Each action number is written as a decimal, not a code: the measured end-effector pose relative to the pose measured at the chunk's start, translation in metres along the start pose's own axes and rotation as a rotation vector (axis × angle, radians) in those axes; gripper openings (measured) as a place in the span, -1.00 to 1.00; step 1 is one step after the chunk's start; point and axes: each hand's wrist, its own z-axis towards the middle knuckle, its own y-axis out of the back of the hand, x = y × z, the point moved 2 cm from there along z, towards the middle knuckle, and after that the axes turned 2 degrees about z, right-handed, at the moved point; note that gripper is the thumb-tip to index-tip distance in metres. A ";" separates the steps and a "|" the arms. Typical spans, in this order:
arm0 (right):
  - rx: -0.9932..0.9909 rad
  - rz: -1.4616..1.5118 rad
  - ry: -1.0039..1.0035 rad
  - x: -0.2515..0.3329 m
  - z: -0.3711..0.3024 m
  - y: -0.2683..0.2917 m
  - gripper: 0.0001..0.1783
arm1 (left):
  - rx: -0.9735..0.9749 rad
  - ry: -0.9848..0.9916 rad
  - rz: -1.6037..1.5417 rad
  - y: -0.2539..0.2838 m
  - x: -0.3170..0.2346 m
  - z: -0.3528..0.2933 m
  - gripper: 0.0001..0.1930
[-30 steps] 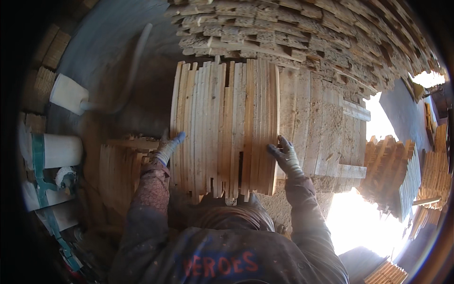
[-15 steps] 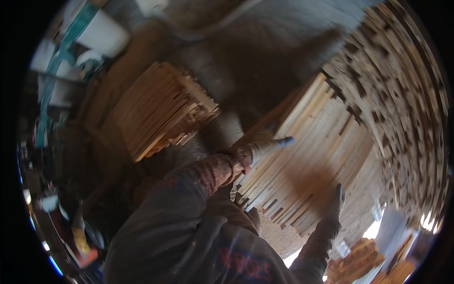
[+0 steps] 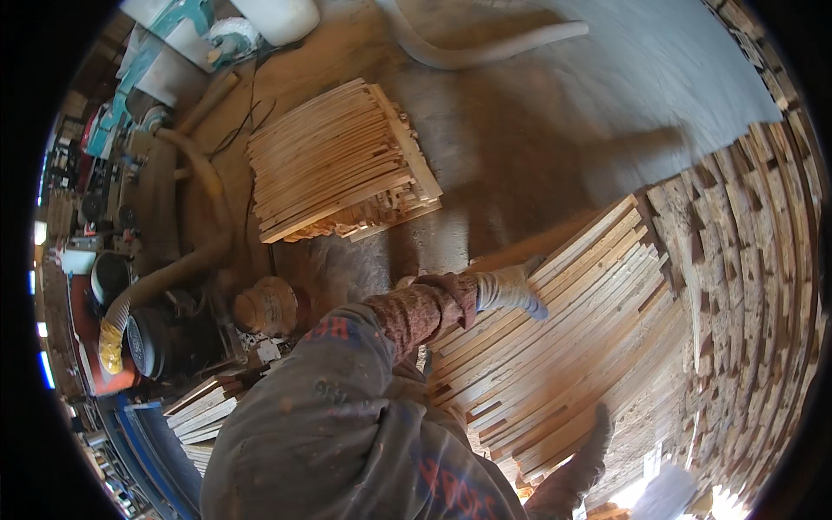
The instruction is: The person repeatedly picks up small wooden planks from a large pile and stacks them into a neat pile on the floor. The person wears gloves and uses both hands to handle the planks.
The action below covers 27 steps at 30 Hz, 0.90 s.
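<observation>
A stack of narrow wooden strips (image 3: pixel 563 321) lies in front of me to the right, their ends uneven. My left hand (image 3: pixel 511 290), in a pale glove with bluish fingertips, rests at the stack's left far edge, its fingers stretched out over the strips. Over the stack's near right side is my right hand (image 3: pixel 596 438), in a dark glove, with fingers extended; whether it touches the wood I cannot tell. Neither hand shows anything gripped in it. The wood between them looks partly blurred.
Another stack of strips (image 3: pixel 334 160) stands on the floor at the far left. Tall layered rows of wood (image 3: pixel 737 251) line the right side. A grey hose (image 3: pixel 468 56) lies at the back. Machinery with a flexible duct (image 3: pixel 165 277) stands left, beside a round block (image 3: pixel 264 305).
The view has shifted, bringing more of the left side and floor in. My left hand's fingers now point lower over the strips; my right hand sits nearer to me along the stack.
</observation>
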 end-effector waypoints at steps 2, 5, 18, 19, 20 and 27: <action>0.060 -0.033 0.033 0.016 -0.006 -0.031 -0.39 | 0.018 -0.027 -0.066 0.022 -0.010 -0.018 0.27; 0.164 -0.115 0.143 0.063 -0.006 -0.103 -0.40 | -0.058 -0.052 -0.146 0.074 -0.005 -0.034 0.35; 0.822 -0.489 0.119 -0.001 -0.053 -0.734 -0.28 | -0.739 -0.053 -0.485 0.488 0.106 -0.323 -0.68; 0.842 -0.532 0.048 -0.031 -0.042 -0.772 -0.24 | -0.776 -0.072 -0.396 0.519 0.140 -0.345 -0.65; 0.903 -0.557 0.011 -0.059 -0.037 -0.813 -0.21 | -0.820 -0.084 -0.274 0.546 0.171 -0.366 -0.63; 1.219 -0.772 0.028 -0.178 -0.042 -1.008 0.03 | -0.917 0.292 -0.323 0.674 0.255 -0.433 -0.17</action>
